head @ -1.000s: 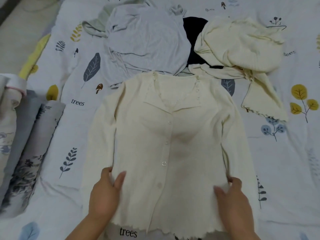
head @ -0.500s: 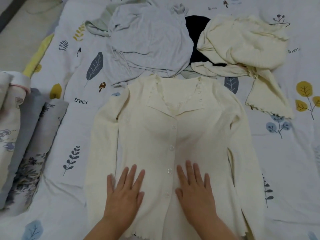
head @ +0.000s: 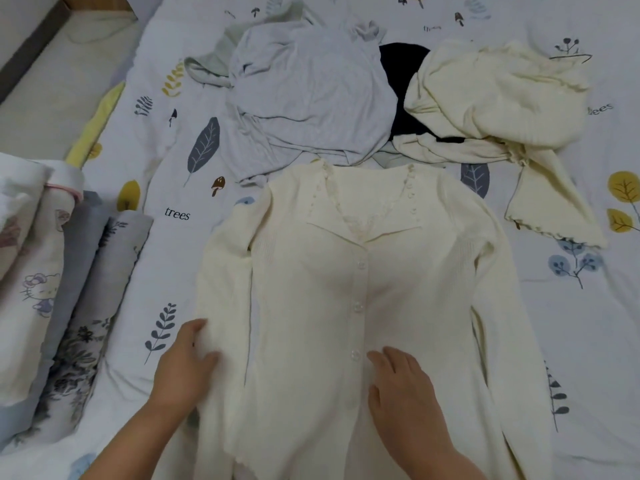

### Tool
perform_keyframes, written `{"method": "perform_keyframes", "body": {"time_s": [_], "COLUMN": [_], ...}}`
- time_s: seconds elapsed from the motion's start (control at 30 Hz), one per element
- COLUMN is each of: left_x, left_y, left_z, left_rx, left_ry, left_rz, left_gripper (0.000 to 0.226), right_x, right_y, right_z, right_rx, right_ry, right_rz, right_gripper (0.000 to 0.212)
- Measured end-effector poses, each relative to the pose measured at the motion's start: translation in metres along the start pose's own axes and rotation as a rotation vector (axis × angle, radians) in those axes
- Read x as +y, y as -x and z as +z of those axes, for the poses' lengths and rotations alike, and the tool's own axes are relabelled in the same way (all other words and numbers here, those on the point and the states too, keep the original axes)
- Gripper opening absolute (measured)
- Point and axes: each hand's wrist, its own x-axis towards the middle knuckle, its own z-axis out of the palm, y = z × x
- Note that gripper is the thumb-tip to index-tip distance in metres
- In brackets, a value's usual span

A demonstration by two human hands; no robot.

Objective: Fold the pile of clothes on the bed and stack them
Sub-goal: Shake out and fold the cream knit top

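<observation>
Cardigan point(head: 363, 306) is our landmark: cream, buttoned, spread face-up on the printed sheet point(head: 571, 323), its sleeves lying down along its sides. We see no fold in it yet, so we judge it laid out and smoothed but still to be folded.

Our left hand point(head: 187, 368) sits at the cardigan's left sleeve near the cuff, thumb on top and fingers seemingly tucked around the sleeve edge, pinching the knit. Our right hand point(head: 401, 386) lies flat on the cardigan's front just right of the button line, fingers straight and close together, pressing the cloth down.

Beyond the cardigan's collar the unfolded pile waits: a pale grey top point(head: 311, 98) just above the neckline, a dark garment point(head: 401, 81) beside it, a second cream knit point(head: 491, 98) bunched above the right shoulder, and a pale green piece point(head: 214, 67) peeking out behind the grey top.

Well left of the cardigan stand folded or rolled fabrics point(head: 69, 289); we cannot tell whether they are the finished stack. Most of the work appears to remain.
</observation>
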Motion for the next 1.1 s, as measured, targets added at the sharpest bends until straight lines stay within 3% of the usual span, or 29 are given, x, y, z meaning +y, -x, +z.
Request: {"method": "perform_keyframes", "body": {"time_s": [0.17, 0.27, 0.33, 0.4, 0.43, 0.5, 0.57, 0.67, 0.77, 0.87, 0.93, 1.03, 1.1], "left_x": [0.047, 0.084, 0.104, 0.116, 0.12, 0.121, 0.12, 0.12, 0.131, 0.151, 0.164, 0.178, 0.183], "left_y": [0.039, 0.071, 0.082, 0.081, 0.076, 0.061, 0.038, -0.005, -0.048, -0.085, -0.105, -0.126, -0.136], "left_z": [-0.02, -0.018, -0.014, -0.016, -0.018, -0.022, -0.022, -0.016, -0.005, 0.002, 0.009, 0.019, 0.019], "left_rx": [0.095, 0.01, -0.13, -0.244, -0.266, -0.2, -0.082, 0.066, 0.104, 0.035, -0.047, -0.188, -0.225], "left_ry": [-0.096, -0.006, 0.128, 0.26, 0.291, 0.259, 0.199, -0.018, -0.295, -0.498, -0.656, -0.877, -0.972], "left_rz": [0.328, 0.507, 0.536, 0.516, 0.514, 0.528, 0.525, 0.525, 0.649, 0.789, 0.809, 0.794, 0.777], "left_gripper": [0.044, 0.042, 0.043, 0.039, 0.034, 0.024, 0.021, 0.018, 0.027, 0.049, 0.064, 0.043, 0.022], "right_x": [-0.03, -0.065, -0.073, -0.066, -0.057, -0.028, -0.003, 0.019, 0.026, 0.032, 0.036, 0.04, 0.044], "right_y": [0.001, 0.001, -0.003, -0.005, -0.006, -0.007, -0.004, 0.005, 0.009, 0.008, 0.009, 0.015, 0.017], "right_z": [0.001, -0.015, -0.023, -0.036, -0.041, -0.045, -0.047, -0.037, -0.025, -0.024, -0.023, -0.019, -0.019], "right_rx": [-0.175, -0.332, -0.388, -0.304, -0.211, -0.046, -0.098, -0.266, -0.273, -0.307, -0.341, -0.348, -0.318], "right_ry": [-0.352, -1.064, -1.515, -1.683, -1.6, -1.166, -0.752, -0.46, -0.36, -0.27, -0.268, -0.312, -0.425], "right_rz": [0.024, 0.161, 0.17, 0.235, 0.289, 0.394, 0.464, 0.542, 0.575, 0.622, 0.614, 0.569, 0.614], "right_gripper": [0.048, 0.048, 0.034, 0.016, 0.01, 0.007, 0.012, 0.039, 0.035, 0.013, 0.016, 0.038, 0.031]}}
